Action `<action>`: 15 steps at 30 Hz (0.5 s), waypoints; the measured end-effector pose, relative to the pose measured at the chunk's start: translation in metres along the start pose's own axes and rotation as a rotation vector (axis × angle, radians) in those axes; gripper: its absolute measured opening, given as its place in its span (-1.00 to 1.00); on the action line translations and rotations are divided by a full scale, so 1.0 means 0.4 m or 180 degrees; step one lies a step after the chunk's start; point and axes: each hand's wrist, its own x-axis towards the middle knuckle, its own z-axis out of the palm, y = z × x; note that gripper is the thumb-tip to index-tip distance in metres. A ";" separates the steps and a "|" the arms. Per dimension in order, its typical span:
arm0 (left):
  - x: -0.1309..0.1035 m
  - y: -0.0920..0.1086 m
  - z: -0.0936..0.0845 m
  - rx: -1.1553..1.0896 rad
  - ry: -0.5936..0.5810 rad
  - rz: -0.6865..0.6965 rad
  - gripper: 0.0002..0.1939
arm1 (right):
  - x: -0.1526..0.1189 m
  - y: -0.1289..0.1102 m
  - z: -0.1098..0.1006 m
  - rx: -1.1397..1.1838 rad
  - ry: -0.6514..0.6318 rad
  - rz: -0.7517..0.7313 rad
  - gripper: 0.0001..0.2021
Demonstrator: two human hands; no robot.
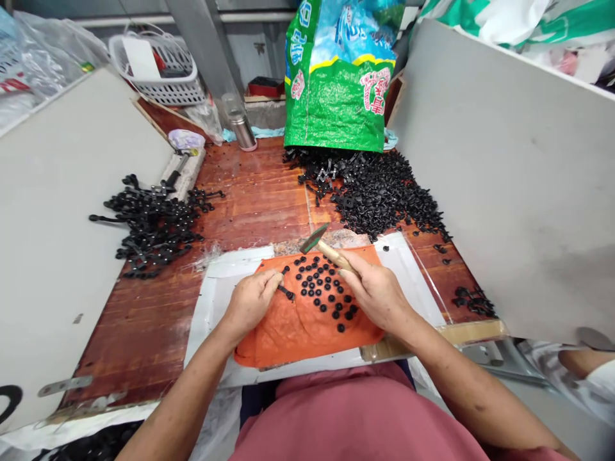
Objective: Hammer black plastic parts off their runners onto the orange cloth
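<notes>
"Gripping what with the right hand (372,291)?"

"Curling fingers round the pale wooden handle of a wedge-headed hammer (331,252), tilted over the far edge of a wrinkled orange cloth (298,336)."

"And with the left hand (254,294)?"

"Pinching a knobby black strip (287,294) between thumb and fingers, over the cloth's left side."

"Lying between both hands?"

"Scattered on the cloth: small, round black discs (331,298)."

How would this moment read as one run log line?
left hand: holding black part | right hand: holding hammer | orange cloth: small black discs scattered on top
</notes>
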 end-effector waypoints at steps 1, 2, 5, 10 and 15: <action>0.007 -0.002 -0.004 0.0003 0.0022 0.0008 -0.60 | -0.006 0.005 -0.002 0.0037 0.0017 0.0033 -0.58; 0.015 -0.004 -0.009 0.0015 0.0032 0.0024 -0.60 | -0.015 0.012 -0.004 0.0071 0.0031 0.0064 -0.57; 0.042 -0.005 -0.016 0.0075 -0.0007 0.0051 -0.58 | -0.044 0.039 -0.008 0.0083 0.0035 0.0215 -0.55; 0.074 0.007 -0.015 0.0213 -0.0204 0.0016 -0.56 | -0.085 0.083 -0.021 -0.0010 -0.0083 0.0425 -0.53; 0.093 0.018 -0.016 0.0416 -0.0363 0.0006 -0.57 | -0.101 0.108 -0.022 -0.0010 -0.0117 0.0554 -0.53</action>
